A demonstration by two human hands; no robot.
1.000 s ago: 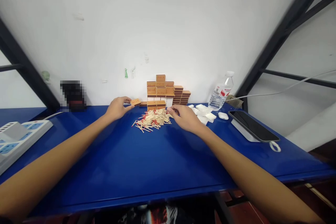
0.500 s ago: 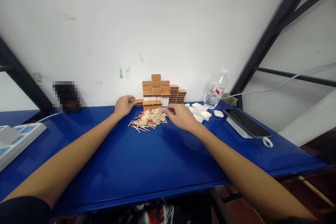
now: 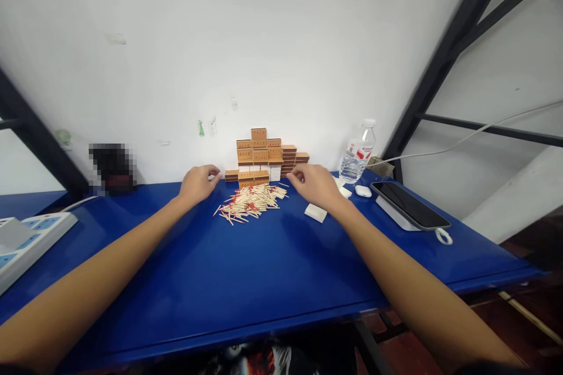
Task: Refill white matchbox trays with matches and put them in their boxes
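My left hand (image 3: 199, 184), its fingers loosely bent and slightly apart, is just left of a low matchbox (image 3: 231, 176) without touching it. My right hand (image 3: 311, 186) is at the right end of the matchbox stack (image 3: 260, 155), thumb and fingertips pinched together. Whatever may be between them is too small to make out. A heap of loose red-tipped matches (image 3: 253, 202) lies between my hands, in front of the stack. Behind my right hand stand more piled matchboxes (image 3: 289, 155), partly hidden.
White paper pieces (image 3: 315, 212) lie beside and behind my right wrist. Farther right are a water bottle (image 3: 357, 152), a white earphone case (image 3: 363, 191) and a phone (image 3: 411, 205) on a stand. A power strip (image 3: 39, 240) sits at the left of the blue table (image 3: 246, 275).
My left hand has drawn back leftward from the low matchbox, letting go of it. My right hand has moved right, off the match heap. One white paper piece now lies nearer the front.
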